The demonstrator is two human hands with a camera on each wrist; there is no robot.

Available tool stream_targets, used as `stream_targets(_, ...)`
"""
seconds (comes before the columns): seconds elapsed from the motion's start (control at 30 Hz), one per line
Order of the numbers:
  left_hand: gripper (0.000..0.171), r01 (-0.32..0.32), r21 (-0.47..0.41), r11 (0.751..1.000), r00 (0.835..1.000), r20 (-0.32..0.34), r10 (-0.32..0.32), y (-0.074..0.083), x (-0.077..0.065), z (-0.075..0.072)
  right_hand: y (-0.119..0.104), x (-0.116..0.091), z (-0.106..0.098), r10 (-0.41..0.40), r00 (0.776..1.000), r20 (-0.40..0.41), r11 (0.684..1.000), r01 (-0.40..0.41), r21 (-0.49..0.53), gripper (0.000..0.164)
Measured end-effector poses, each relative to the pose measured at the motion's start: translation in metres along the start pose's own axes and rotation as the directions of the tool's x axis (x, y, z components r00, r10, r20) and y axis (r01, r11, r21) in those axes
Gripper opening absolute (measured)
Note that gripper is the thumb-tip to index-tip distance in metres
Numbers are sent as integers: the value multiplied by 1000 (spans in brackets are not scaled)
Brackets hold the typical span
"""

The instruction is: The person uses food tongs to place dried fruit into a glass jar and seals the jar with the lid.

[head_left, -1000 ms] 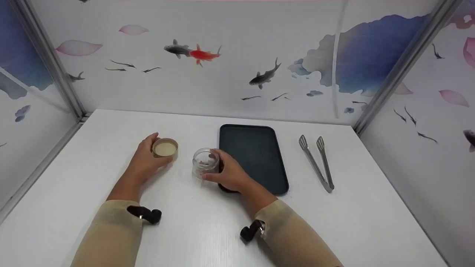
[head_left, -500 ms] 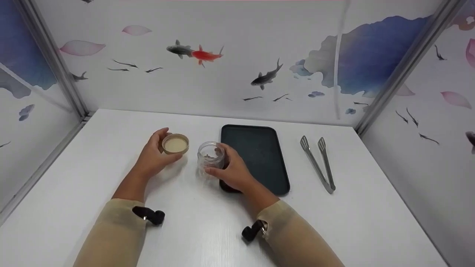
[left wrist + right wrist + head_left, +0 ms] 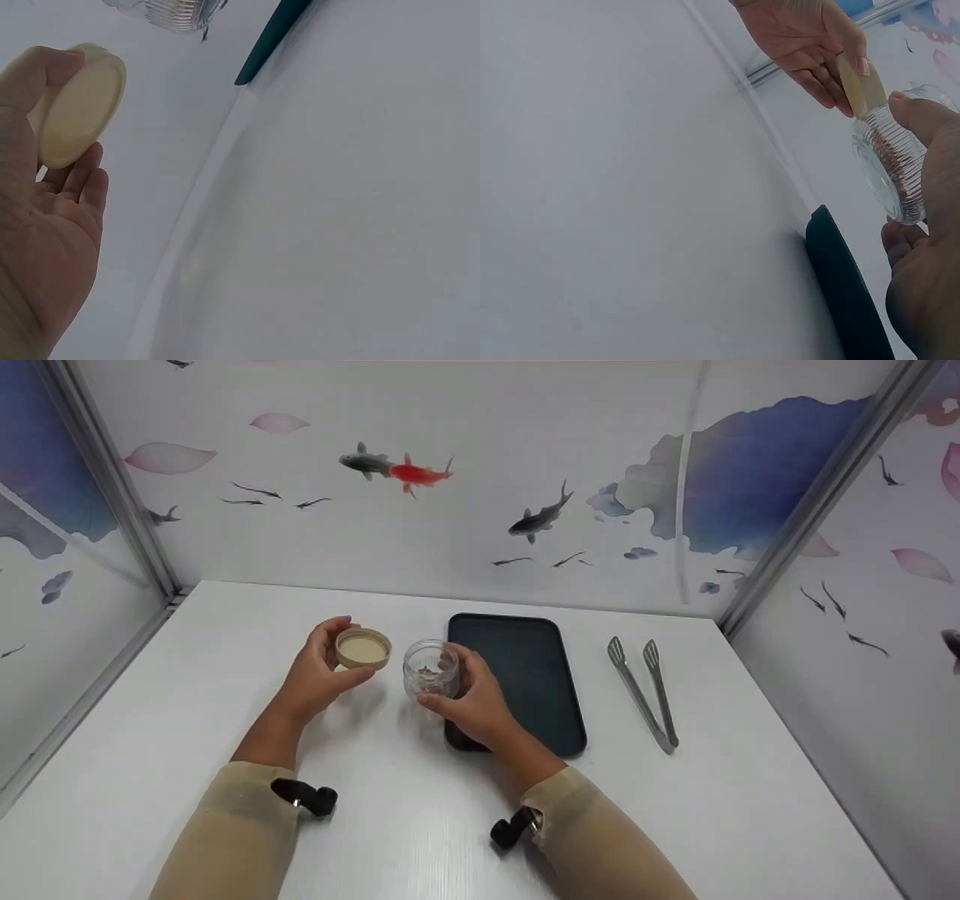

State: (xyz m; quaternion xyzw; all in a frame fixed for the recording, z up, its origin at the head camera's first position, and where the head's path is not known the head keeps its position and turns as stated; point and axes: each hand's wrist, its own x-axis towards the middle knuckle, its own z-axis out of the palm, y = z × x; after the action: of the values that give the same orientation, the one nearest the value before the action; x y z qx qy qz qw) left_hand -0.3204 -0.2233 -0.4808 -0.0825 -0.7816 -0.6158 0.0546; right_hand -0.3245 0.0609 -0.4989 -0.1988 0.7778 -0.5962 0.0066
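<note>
My left hand [image 3: 319, 675] holds a round, pale gold lid [image 3: 364, 649] by its edge, thumb on the near side, with the cream inner face turned up. My right hand [image 3: 478, 697] grips a clear ribbed glass jar [image 3: 431, 671] from its right side. The jar's mouth is uncovered, and small brownish bits lie inside it. Lid and jar are held side by side above the table, a small gap between them in the head view. In the right wrist view the jar [image 3: 892, 161] shows its base, raised off the table.
A dark rectangular tray [image 3: 517, 682] lies just right of the jar, partly behind my right hand. Metal tongs [image 3: 645, 697] rest spread on the white table [image 3: 405, 825] farther right. Printed wall panels [image 3: 465, 532] stand at the back and both sides.
The lid in my left hand has moved right and up, toward the jar. The jar has been lifted from the table and shifted slightly right and up in my right hand.
</note>
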Motion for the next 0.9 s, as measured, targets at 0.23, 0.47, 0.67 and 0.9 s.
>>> stream_targets(0.23,94,-14,-77,997,1000,13,15,8,-2,4,-5,-1,-1,-29,998,-50,1000,30,10,92)
stream_targets(0.47,87,-50,-131,990,998,28,54,18,-5,9,-6,-2,-1,-21,998,-67,999,23,31,92)
stream_targets(0.67,84,-76,-177,981,996,38,84,21,-5,11,-10,-3,-1,-14,997,-80,999,18,48,95)
stream_targets(0.9,79,-84,-230,970,994,52,99,27,-7,13,-10,-3,0,-21,998,-67,998,25,56,97)
